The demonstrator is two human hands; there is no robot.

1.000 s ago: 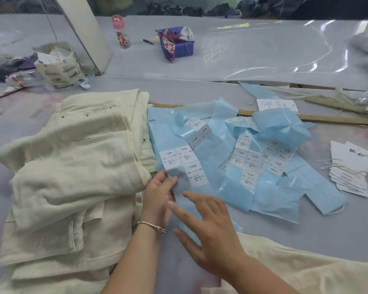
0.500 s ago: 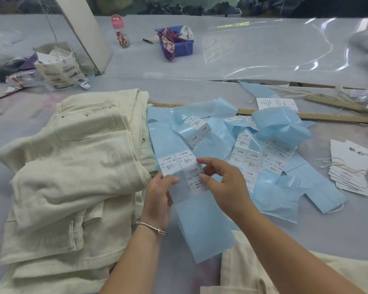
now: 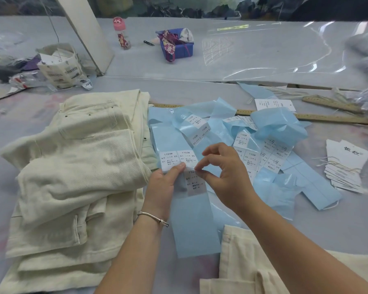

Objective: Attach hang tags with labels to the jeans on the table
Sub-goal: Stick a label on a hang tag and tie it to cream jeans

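Since a second ago the right hand (image 3: pixel 227 177) has come up off the tabletop (image 3: pixel 306 225) and in over the blue backing strip (image 3: pixel 191 221). It now pinches the top corner of a white label (image 3: pixel 194 182) between thumb and forefinger, with the other fingers fanned loosely above. The left hand (image 3: pixel 163 185) has stayed just beside the jeans. It holds the strip from the left, its thumb pressed on the lower edge of the row of two XS labels (image 3: pixel 177 159).

The strip runs from under both hands toward the person, lying flat between the two forearms. A thin bracelet (image 3: pixel 153 217) circles the left wrist.

To the left of the left hand lies a stack of folded cream jeans (image 3: pixel 72 177), touching the blue sheets along its right edge. Under the right forearm lies another cream pair (image 3: pixel 242 262), at the near edge.

Beyond and to the right of the right hand is a heap of loose blue label sheets (image 3: pixel 274 145), many with white printed stickers on them. Farther right, well apart from both hands, sits a stack of white hang tags (image 3: pixel 346 166) with strings. A wooden ruler (image 3: pixel 327 118) lies beyond the heap.

Far beyond the hands stand a blue bin (image 3: pixel 179 45), a small pink-capped bottle (image 3: pixel 121 32) and a printed paper bag (image 3: pixel 62 66).
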